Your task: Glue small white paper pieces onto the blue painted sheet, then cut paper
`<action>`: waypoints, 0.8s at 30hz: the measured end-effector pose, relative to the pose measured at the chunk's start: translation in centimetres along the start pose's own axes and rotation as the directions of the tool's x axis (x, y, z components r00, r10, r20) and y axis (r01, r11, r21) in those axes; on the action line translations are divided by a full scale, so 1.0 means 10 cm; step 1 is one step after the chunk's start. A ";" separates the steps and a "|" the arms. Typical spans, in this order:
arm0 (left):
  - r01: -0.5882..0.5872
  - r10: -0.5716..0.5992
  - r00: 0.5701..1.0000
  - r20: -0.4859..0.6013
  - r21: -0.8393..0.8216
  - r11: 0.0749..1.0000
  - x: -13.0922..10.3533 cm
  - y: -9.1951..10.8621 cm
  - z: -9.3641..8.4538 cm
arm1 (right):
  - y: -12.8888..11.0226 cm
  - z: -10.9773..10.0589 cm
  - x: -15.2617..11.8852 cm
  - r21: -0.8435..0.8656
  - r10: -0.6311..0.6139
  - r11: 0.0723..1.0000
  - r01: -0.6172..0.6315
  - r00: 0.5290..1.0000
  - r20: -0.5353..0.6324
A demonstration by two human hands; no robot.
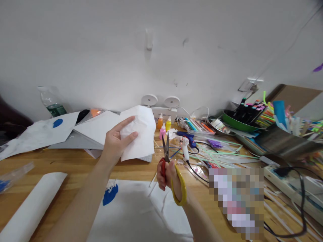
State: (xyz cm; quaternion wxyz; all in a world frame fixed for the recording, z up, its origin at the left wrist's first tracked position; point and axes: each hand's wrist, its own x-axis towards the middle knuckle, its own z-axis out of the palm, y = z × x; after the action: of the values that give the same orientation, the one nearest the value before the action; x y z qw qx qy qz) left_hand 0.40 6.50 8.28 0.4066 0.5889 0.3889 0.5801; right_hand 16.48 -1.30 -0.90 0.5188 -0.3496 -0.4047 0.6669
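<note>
My left hand (116, 139) pinches a white sheet of paper (143, 137) between thumb and fingers, holding it up off the table. In my right hand (168, 176) is a pair of scissors (165, 148) with one red and one yellow handle loop. Their blades point up, slightly parted, just right of the held sheet and apart from it. Below both hands a larger white sheet (136, 215) lies on the table, with a blue painted shape (110, 195) near its upper left, partly beside my left forearm.
A rolled paper (35, 205) lies at left. Behind stand small paint bottles (163, 131). Glue guns (185, 148), pens (199, 125) and thin strips crowd the right, with a green bowl of markers (238, 122) and a power strip (290, 188) with cables. A plastic bottle (51, 102) stands back left.
</note>
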 end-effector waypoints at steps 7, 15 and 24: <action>0.209 -0.210 0.978 0.009 -0.159 0.965 0.06 0.02 -0.10 | -0.13 0.06 -0.13 0.044 0.043 0.997 -0.060 0.947 0.317; 0.270 -0.252 0.962 0.103 -0.239 0.933 0.08 -0.02 -0.11 | -0.04 0.07 -0.15 0.003 0.072 0.997 -0.078 0.927 0.369; 0.322 -0.291 0.943 0.161 -0.226 0.919 -0.02 0.07 0.05 | -0.14 0.15 -0.14 0.075 0.062 0.993 -0.088 0.952 0.301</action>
State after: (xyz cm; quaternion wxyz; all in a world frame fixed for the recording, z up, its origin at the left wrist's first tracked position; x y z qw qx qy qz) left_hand 0.89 6.05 8.83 0.5867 0.4997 0.3744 0.5157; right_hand 16.00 -2.74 1.06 0.4411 -0.2372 -0.4349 0.7484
